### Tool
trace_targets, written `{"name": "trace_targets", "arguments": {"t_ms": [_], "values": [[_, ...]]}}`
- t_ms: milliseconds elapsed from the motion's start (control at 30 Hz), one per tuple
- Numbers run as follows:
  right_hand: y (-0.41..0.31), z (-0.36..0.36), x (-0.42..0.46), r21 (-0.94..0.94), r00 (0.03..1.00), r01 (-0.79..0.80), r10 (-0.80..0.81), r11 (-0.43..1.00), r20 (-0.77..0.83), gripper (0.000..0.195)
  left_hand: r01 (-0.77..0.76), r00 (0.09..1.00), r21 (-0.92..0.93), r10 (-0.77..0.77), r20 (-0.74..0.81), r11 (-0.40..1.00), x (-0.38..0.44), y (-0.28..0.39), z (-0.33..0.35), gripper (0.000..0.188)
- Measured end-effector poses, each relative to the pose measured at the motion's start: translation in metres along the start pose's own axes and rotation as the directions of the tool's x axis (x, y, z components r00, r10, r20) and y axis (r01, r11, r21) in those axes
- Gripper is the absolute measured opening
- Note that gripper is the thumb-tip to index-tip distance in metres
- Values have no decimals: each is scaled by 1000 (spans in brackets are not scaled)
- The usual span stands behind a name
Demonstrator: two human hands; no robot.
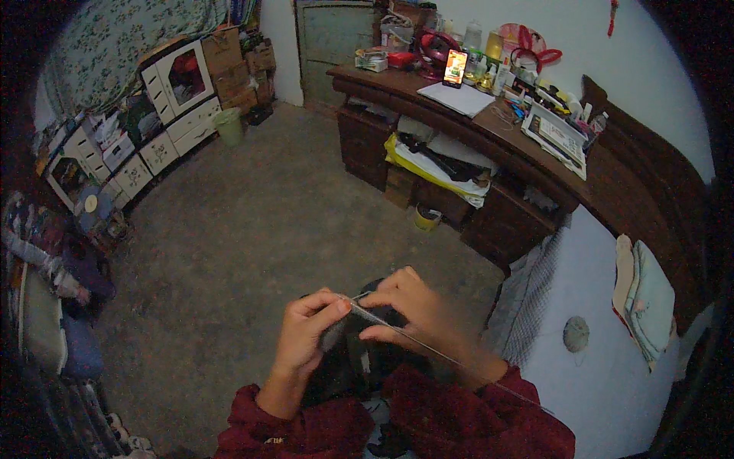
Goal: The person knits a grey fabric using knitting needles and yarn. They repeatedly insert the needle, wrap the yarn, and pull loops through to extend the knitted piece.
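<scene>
My left hand (314, 321) pinches a small piece of grey knitting (332, 335) and a thin needle between thumb and fingers. The knitting hangs mostly behind that hand. A long thin knitting needle (410, 336) runs from the left fingertips down to the right, across my right wrist. My right hand (404, 310) is just to the right, its index finger near the needle tips and its thumb apart below; whether it grips yarn or a needle is unclear. A ball of grey yarn (576, 334) lies on the bed at the right.
A dark wooden desk (373, 78) holds a lit phone (455, 67), papers, bottles and a tray. The bed (608, 401) with folded cloths (648, 304) is close on my right. A small yellow bucket (426, 217) stands by the desk. White cabinets (189, 123) line the left wall.
</scene>
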State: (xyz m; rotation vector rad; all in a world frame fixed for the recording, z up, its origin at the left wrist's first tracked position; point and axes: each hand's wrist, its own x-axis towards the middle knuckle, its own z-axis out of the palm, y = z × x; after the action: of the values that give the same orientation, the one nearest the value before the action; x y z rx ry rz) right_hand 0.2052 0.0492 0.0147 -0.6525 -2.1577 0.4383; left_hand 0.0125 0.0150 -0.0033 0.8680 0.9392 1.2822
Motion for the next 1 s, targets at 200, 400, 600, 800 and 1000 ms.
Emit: {"name": "trace_targets", "arguments": {"t_ms": [200,400,600,800,1000], "values": [[14,-22,-16,531,983,-156,184,833,1,17,6,997,-127,3,73,992,1,1,-17,6],[27,-20,-19,466,971,-222,150,857,187,11,101,985,-81,-88,150,992,-3,-9,2,5],[17,-10,-20,534,850,-461,181,708,494,17,86,985,-113,-67,162,990,-4,-11,0,5],[10,-13,-21,487,749,-622,285,613,598,20,120,980,-85,-104,172,989,-6,-12,2,5],[11,-6,-22,391,659,-693,313,606,684,23,72,986,-12,-70,152,997,-4,-20,-2,5]]}}
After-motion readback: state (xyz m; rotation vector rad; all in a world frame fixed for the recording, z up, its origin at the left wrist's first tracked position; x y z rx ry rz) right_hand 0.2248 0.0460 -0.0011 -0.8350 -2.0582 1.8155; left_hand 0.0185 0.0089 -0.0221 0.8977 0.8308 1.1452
